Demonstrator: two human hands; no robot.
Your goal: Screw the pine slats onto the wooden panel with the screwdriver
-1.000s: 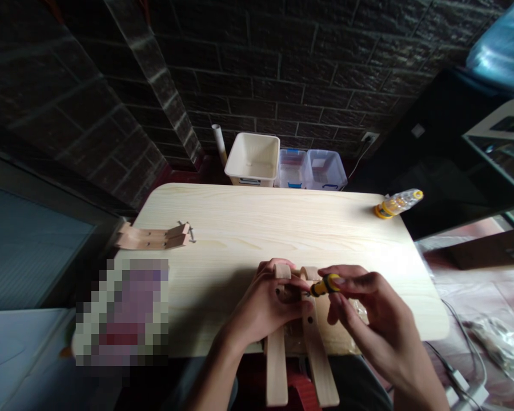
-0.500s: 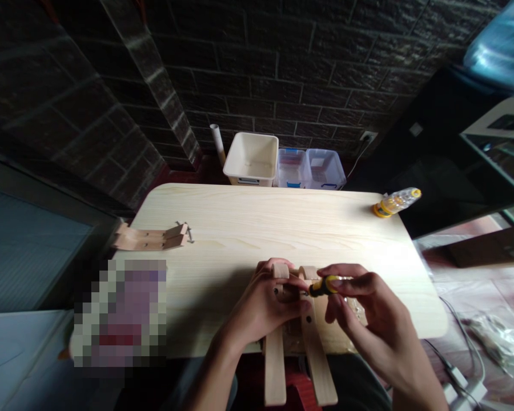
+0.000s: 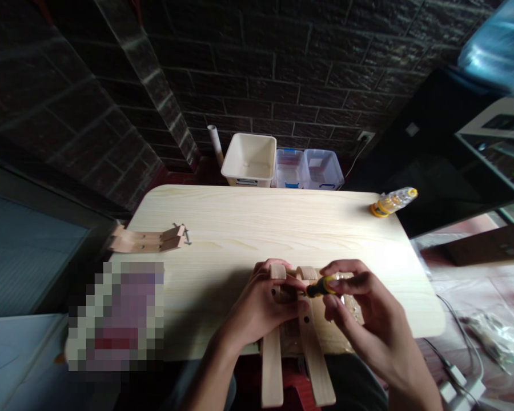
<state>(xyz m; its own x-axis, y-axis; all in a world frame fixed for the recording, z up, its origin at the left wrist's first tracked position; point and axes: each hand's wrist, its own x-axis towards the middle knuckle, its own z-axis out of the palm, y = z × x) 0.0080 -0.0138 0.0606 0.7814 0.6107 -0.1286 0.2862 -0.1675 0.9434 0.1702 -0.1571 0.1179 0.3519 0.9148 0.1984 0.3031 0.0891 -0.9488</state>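
Two curved wooden strips reach over the table's front edge, a left strip [image 3: 273, 365] and a right strip [image 3: 317, 365], both with dark holes. My left hand [image 3: 263, 305] lies around the left strip, its thumb and fingertips closed on the right strip near a hole. In my right hand [image 3: 364, 302] is a yellow and black screwdriver [image 3: 321, 286], pinched between thumb and fingers. Its tip points left at the right strip, close to my left fingertips. Whether it sits in a screw is too small to tell. A clear plastic-wrapped brown piece [image 3: 340, 331] lies beneath.
On the table [image 3: 240, 211], curved wooden pieces [image 3: 148, 240] and several screws [image 3: 187, 235] lie at left. A yellow-capped clear bottle-shaped case [image 3: 394, 202] lies at far right. Behind stand a cream bin [image 3: 251, 160] and two clear bins [image 3: 323, 168]. Cables and a power strip [image 3: 462, 394] are on the floor.
The view has shifted slightly. My right fingers have moved a little on the screwdriver; my left hand keeps its hold on the wooden strips.
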